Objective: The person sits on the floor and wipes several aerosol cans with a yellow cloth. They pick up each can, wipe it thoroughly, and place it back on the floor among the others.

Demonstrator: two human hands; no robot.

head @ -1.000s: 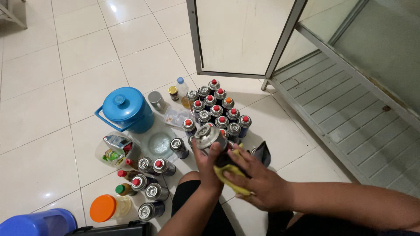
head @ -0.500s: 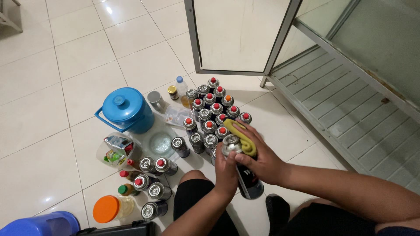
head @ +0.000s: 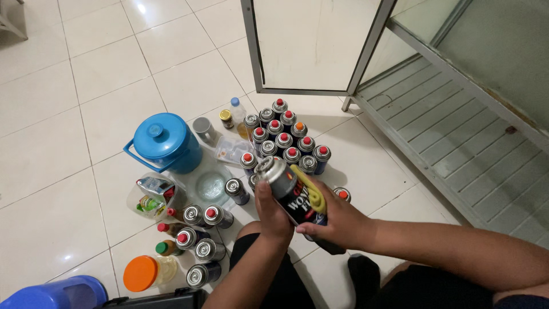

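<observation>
I grip a black gas canister (head: 289, 191) in both hands, tilted with its silver top toward the blue lidded bucket (head: 164, 142). My left hand (head: 270, 210) wraps its lower side; my right hand (head: 334, 220) clasps it with a yellow cloth (head: 311, 191) pressed against its side. Right of the bucket stands a cluster of canisters (head: 284, 141) on the tiled floor (head: 68, 114); below the bucket more canisters (head: 197, 237) lie.

Head camera looks steeply down; hands (head: 303, 214) close below.
</observation>
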